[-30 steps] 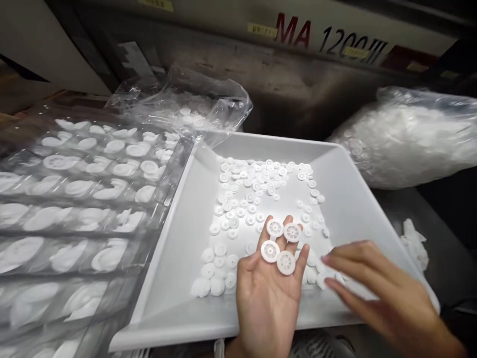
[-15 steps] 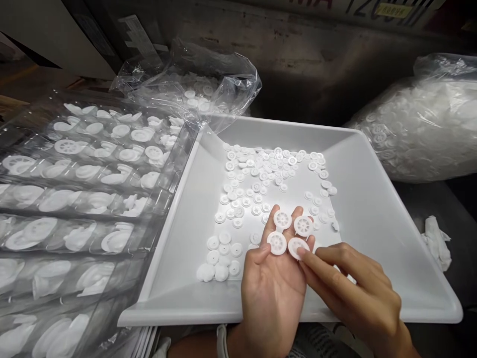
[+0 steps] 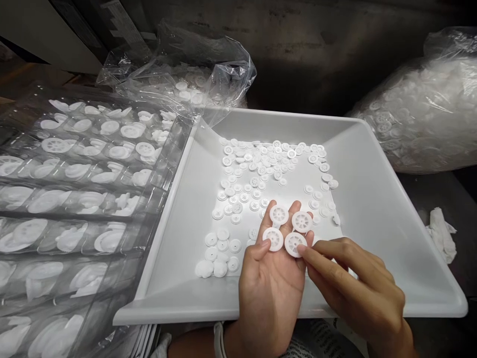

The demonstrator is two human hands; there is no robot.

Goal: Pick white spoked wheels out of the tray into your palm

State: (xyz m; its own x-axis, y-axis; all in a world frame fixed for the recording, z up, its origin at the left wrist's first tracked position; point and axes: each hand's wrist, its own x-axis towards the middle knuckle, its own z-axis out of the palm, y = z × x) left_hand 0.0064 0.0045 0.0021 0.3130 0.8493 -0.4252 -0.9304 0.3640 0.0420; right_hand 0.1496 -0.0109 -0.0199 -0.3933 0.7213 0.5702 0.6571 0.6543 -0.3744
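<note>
Several white plastic spoked wheels (image 3: 278, 215) rest on the upturned palm and fingers of my left hand (image 3: 274, 293), over the tray. They sit close together in two rows, and the left thumb presses on the lower left wheel (image 3: 273, 239). My right hand (image 3: 357, 283) comes in from the right, with its fingertips closed at the edge of the lower right wheel (image 3: 295, 244). Below both hands, the white tray (image 3: 179, 298) holds many loose small wheels (image 3: 254, 182). A cluster of smooth white discs (image 3: 211, 253) lies at its front left.
Clear plastic blister trays (image 3: 74, 211) filled with white parts overlap the left side. An open clear bag (image 3: 233, 69) of white parts stands behind the tray. A large full bag (image 3: 428, 114) is at the right, with a crumpled white piece (image 3: 441, 236) below it.
The lower right wheel, tilted before, now faces up more squarely, with my right fingertips at its edge. The view has shifted slightly; my left hand still holds the same wheels.
</note>
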